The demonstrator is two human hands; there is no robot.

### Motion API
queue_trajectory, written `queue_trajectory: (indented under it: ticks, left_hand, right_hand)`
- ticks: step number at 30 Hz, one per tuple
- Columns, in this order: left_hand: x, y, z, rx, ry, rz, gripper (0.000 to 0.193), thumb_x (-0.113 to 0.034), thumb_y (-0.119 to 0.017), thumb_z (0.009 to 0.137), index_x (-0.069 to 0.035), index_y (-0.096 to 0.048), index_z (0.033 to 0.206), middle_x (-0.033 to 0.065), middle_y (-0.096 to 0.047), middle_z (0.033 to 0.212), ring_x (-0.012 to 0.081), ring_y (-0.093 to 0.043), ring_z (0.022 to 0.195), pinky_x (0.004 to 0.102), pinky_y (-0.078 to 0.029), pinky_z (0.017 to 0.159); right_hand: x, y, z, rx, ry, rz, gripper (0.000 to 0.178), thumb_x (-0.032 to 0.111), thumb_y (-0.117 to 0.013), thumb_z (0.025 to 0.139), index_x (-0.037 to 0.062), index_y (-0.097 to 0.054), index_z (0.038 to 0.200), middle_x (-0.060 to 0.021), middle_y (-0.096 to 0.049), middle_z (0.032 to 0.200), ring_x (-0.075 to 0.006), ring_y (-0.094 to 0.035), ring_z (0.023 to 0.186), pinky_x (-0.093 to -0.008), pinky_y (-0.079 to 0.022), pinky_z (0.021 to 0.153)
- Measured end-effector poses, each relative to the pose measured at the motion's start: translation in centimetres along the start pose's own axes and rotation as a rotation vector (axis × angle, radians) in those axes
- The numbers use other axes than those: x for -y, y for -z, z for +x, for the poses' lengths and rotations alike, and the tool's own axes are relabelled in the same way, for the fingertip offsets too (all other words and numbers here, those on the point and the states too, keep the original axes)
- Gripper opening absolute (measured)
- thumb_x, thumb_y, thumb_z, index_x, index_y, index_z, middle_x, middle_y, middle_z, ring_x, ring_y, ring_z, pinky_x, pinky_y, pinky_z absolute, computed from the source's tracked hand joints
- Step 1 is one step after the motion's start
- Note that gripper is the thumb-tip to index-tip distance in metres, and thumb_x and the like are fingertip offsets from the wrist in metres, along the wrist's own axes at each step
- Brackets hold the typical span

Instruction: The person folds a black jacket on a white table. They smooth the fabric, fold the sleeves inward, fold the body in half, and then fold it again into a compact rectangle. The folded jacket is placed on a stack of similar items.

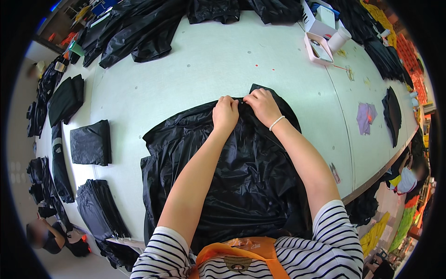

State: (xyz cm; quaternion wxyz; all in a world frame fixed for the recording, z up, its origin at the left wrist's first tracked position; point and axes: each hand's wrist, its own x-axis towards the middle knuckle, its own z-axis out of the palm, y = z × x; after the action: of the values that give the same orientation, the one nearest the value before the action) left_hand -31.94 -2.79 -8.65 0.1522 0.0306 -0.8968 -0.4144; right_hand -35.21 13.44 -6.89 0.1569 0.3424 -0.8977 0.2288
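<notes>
Nearest me on the feed is an orange apron (267,246) over a striped shirt (316,255), at the near end of the black garment (246,172). I see the garment spread and wrinkled on the pale table (209,60), directly under both forearms. At the garment's far edge I have the left hand (226,114) with fingers curled in, pinching the edge between thumb and fingers. Just right of it, the right hand (264,108), with a beaded bracelet (277,122), pinches the same edge; a small gap separates the two hands.

Left of the garment I make out a black stack (101,209) and, farther along, a folded black bundle (90,142). Right of the garment lie snips (334,173), then a purple cloth (366,118) farther out. Well beyond the garment, to the right, I see a pink tray (323,62) beside a white cylinder (339,39), with a white box (312,21) behind them. Beyond the garment to the left, a heap of black clothes (139,32) lies along the table's far side.
</notes>
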Motion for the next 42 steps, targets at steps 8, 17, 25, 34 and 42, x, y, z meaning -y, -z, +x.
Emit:
queue_trajectory:
  ticks: [8, 17, 25, 34, 42]
  left_hand:
    - [-0.1, 0.8, 0.8, 0.042, 0.077, 0.229, 0.024, -0.023, -0.059, 0.087, 0.000, -0.059, 0.078, 0.0206, -0.063, 0.073, 0.0386, -0.062, 0.074, 0.0462, -0.047, 0.065]
    - [-2.0, 1.3, 1.4, 0.101, 0.043, 0.252, 0.025, -0.024, -0.052, 0.090, -0.001, -0.053, 0.081, 0.0215, -0.063, 0.070, 0.0400, -0.062, 0.067, 0.0481, -0.048, 0.059]
    - [-1.3, 0.8, 0.3, 0.008, 0.117, 0.224, 0.024, -0.022, -0.054, 0.089, 0.000, -0.054, 0.078, 0.0224, -0.063, 0.074, 0.0409, -0.061, 0.073, 0.0490, -0.048, 0.063]
    - [2.8, 6.3, -0.5, 0.000, 0.200, 0.360, 0.021, -0.018, -0.056, 0.086, 0.003, -0.057, 0.084, 0.0214, -0.063, 0.086, 0.0390, -0.059, 0.087, 0.0468, -0.048, 0.076]
    - [10.2, 13.8, -4.8, -0.257, 0.178, 0.379, 0.022, -0.027, -0.069, 0.079, -0.006, -0.067, 0.076, 0.0108, -0.059, 0.104, 0.0334, -0.054, 0.097, 0.0430, -0.045, 0.080]
  right_hand:
    - [-1.2, -1.7, 0.3, -0.014, -0.122, -0.121, 0.011, 0.007, -0.059, 0.077, 0.0127, -0.062, 0.086, -0.0022, -0.058, 0.091, -0.0213, -0.054, 0.095, -0.0349, -0.041, 0.086]
    - [2.0, 0.1, 1.3, -0.118, -0.002, 0.047, 0.014, 0.002, -0.061, 0.072, 0.0093, -0.065, 0.083, -0.0035, -0.060, 0.103, -0.0222, -0.052, 0.105, -0.0371, -0.039, 0.089]
    - [1.1, -1.7, 1.8, 0.037, 0.122, -0.168, 0.002, 0.012, -0.058, 0.080, 0.0116, -0.060, 0.081, -0.0007, -0.058, 0.086, -0.0181, -0.053, 0.094, -0.0334, -0.039, 0.082]
    - [-1.2, -1.2, 1.6, 0.091, 0.137, -0.316, 0.005, 0.013, -0.057, 0.084, 0.0098, -0.058, 0.087, -0.0040, -0.057, 0.091, -0.0204, -0.053, 0.097, -0.0348, -0.040, 0.086]
    - [-1.4, -2.6, 0.5, 0.078, -0.057, -0.177, 0.007, 0.012, -0.060, 0.083, 0.0075, -0.061, 0.088, -0.0067, -0.061, 0.093, -0.0247, -0.056, 0.097, -0.0370, -0.042, 0.085]
